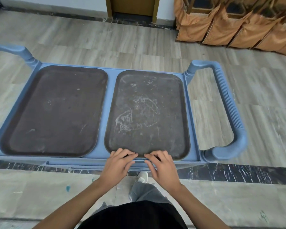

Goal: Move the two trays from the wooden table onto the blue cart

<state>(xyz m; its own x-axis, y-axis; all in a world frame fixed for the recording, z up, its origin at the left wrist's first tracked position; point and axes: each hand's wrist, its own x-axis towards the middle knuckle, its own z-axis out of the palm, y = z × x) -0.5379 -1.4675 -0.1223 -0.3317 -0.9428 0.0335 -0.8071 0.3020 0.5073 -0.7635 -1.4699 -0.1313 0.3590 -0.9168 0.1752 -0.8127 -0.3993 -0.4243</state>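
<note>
Two dark brown rectangular trays lie side by side on the top of the blue cart [111, 75]. The left tray [54, 111] lies flat with nothing touching it. The right tray [147, 113] is scuffed with pale marks. My left hand [119, 162] and my right hand [162, 164] rest at the right tray's near edge, fingers spread and fingertips on its rim. Neither hand grips the tray. The wooden table is out of view.
The cart has thick blue handles at its left end [15, 52] and right end [229, 104]. Pale tiled floor lies all around, with a dark marble strip [238, 174] under the cart's near side. Orange-covered furniture [229, 27] stands at the back right; a wooden door frame [132, 7] is behind.
</note>
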